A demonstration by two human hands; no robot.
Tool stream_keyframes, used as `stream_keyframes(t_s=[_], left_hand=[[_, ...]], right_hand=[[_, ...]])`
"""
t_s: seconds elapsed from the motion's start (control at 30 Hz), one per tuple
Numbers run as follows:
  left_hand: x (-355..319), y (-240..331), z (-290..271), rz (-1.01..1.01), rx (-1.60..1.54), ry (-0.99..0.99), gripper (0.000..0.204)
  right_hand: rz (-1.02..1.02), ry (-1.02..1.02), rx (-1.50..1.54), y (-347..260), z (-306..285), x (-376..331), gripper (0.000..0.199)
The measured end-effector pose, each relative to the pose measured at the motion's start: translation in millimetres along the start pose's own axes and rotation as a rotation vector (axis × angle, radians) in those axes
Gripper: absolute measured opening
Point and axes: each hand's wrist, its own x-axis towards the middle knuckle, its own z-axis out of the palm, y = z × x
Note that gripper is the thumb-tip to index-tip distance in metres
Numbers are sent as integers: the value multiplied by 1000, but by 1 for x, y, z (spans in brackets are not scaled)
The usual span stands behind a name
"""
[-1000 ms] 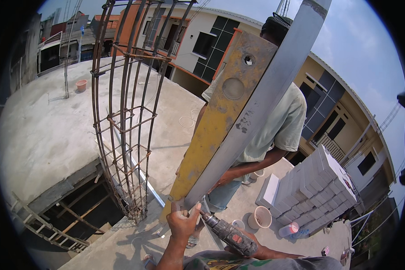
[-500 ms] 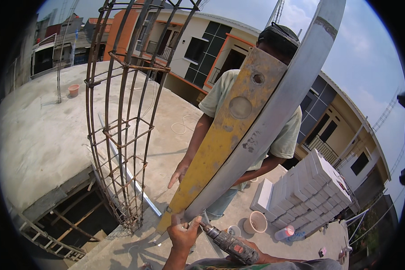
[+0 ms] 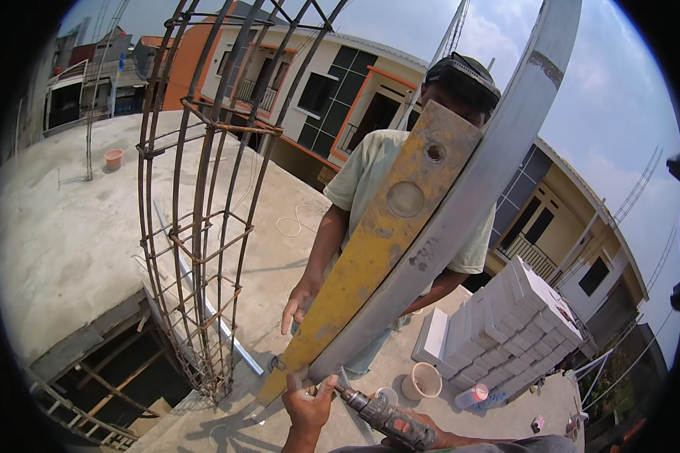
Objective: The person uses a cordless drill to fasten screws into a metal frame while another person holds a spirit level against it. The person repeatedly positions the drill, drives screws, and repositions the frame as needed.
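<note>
My left hand (image 3: 307, 408) is closed around the lower end of a long grey metal profile (image 3: 461, 211) and a worn yellow spirit level (image 3: 385, 234), which lie side by side and slant up to the right. Its thumb sticks up next to the drill's tip. My right hand (image 3: 428, 429) grips a dark cordless drill (image 3: 389, 417), its chuck pointing left toward my left thumb. Part of that hand is hidden behind the drill. Beyond the level stands a co-worker (image 3: 363, 174), one hand (image 3: 300, 306) hanging beside the level's left edge.
A tall rebar cage (image 3: 200, 204) rises at left beside a floor opening (image 3: 128, 370). A shiny metal strip (image 3: 234, 343) lies by it. At right stand stacked pale blocks (image 3: 499, 325), a bucket (image 3: 421, 381) and a pink-lidded container (image 3: 472, 396). Houses (image 3: 340, 98) stand behind.
The level, the profile and my left hand sit slightly lower in view, while the background has shifted a little left. Both hands keep their holds.
</note>
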Motion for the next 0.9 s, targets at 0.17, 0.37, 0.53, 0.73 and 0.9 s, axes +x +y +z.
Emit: stream_keyframes(t_s=[0.17,0.37,0.53,0.73,0.9], left_hand=[[-2,4,-3,-30,39,-23,54],[7,13,8,67,-178,22,49],[-7,3,1,-99,-143,-12,50],[-2,6,1,-71,3,-10,52],[-5,12,3,-88,47,4,52]], right_hand=[[41,19,69,-1,4,1,75],[30,111,-147,-12,11,-2,73],[-62,138,-371,-5,13,2,75],[-35,72,-262,-11,11,12,70],[2,-30,61,1,2,10,64]])
